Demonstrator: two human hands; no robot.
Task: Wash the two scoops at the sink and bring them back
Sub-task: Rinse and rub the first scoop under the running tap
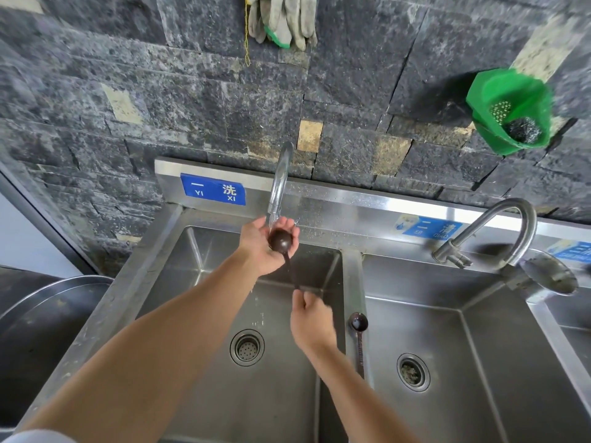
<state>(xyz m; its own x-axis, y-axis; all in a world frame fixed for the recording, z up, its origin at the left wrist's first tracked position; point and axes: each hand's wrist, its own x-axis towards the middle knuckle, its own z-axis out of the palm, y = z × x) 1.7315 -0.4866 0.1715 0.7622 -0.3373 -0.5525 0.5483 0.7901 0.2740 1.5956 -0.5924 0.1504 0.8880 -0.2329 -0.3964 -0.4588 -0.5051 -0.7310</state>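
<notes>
Dark stone tiles (pixel 166 100) back a stainless steel sink (pixel 353 282) with basins side by side, and we stand over the left basin (pixel 204 314), looking down along both bare forearms. Our left hand (pixel 260 247) reaches up under the left faucet (pixel 281 177), palm cupped and fingers curled around the round bowl of a dark scoop (pixel 281 240), which sits right below the spout where a thin stream of water comes down. Its slim handle runs down and to the right from the bowl to our right hand (pixel 311 322), whose fingertips pinch the far end of the handle; that hand is blurred, so we cannot tell more of its grip than that. Drops fall below the hands toward the left drain (pixel 247 347).

On the steel divider between the left basin and the middle basin (pixel 447 346) lies the second scoop (pixel 358 338), bowl pointing away from us, handle running back toward us, touched by neither hand.

A blue sign (pixel 213 189) is fixed to the backsplash left of the faucet. A second faucet (pixel 499 231) arches over the middle basin. On the wall hang grey gloves (pixel 281 20) and, to the right, a green basket (pixel 508 110) holding a steel scourer (pixel 524 131). A large metal pot (pixel 48 314) stands at the far left.
</notes>
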